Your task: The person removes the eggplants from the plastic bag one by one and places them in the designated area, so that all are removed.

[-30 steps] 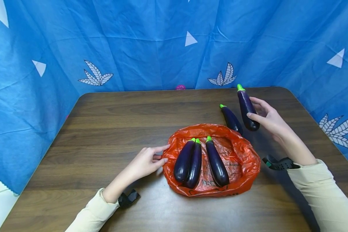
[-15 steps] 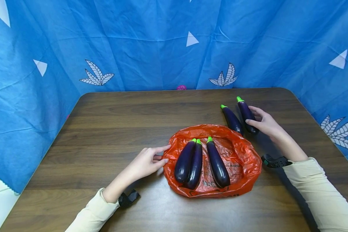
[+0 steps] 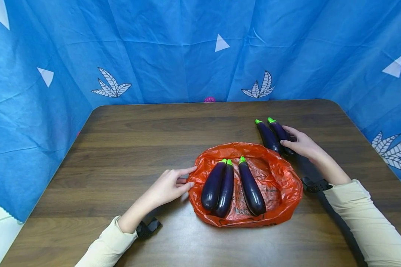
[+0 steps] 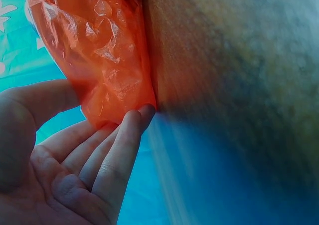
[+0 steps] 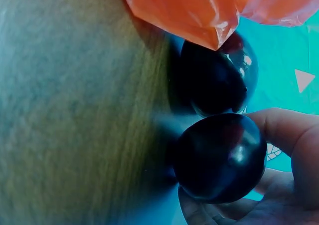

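Observation:
In the head view, my right hand (image 3: 302,144) holds a dark purple eggplant (image 3: 278,129) with a green tip, low at the table beside another eggplant (image 3: 267,135). The right wrist view has the rounded end of the held eggplant (image 5: 222,157) between thumb and fingers. A red plastic bag (image 3: 289,181) lies spread with its mouth facing up, and three eggplants (image 3: 252,191) rest in it, two of them side by side at the left. My left hand (image 3: 165,188) holds the bag's left edge between thumb and fingers; the left wrist view shows the red plastic bag (image 4: 107,45) there.
The brown wooden table (image 3: 137,141) ends at a blue curtain (image 3: 173,48) at the back and sides. The bag's far right rim overlaps the near end of the loose eggplant. Each wrist wears a black camera strap.
My right hand has lowered the eggplant toward the table and shifted it left, right alongside the other loose one. The left hand and the bag have stayed put.

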A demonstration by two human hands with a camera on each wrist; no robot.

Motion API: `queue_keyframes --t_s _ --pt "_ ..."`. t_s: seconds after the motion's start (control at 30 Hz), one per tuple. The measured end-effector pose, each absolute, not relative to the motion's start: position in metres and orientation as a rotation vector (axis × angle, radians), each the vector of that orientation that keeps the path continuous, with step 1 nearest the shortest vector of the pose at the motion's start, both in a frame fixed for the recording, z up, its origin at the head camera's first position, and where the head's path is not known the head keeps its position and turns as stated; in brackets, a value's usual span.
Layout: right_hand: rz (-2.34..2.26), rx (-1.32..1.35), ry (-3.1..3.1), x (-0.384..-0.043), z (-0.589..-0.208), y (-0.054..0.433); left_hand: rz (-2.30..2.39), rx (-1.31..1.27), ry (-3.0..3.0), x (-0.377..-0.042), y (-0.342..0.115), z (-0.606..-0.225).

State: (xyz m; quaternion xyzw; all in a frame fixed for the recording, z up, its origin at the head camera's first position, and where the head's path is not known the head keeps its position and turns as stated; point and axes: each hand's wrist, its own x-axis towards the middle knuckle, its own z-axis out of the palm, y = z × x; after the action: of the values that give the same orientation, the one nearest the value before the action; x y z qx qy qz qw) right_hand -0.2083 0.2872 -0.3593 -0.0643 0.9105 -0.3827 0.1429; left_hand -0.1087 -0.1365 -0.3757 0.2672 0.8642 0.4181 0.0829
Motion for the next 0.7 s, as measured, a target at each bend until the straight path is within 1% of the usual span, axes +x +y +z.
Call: queue_keyframes --t_s 0.53,0.7 --pt "-1.115 -0.176 2.662 -0.203 -0.356 0.289 1.241 0.781 2.563 -0.109 -0.137 -0.376" --pt "-1.112 -0.163 2.736 -0.196 -0.349 0.291 1.245 0.778 2.565 -0.109 -0.136 -0.374"
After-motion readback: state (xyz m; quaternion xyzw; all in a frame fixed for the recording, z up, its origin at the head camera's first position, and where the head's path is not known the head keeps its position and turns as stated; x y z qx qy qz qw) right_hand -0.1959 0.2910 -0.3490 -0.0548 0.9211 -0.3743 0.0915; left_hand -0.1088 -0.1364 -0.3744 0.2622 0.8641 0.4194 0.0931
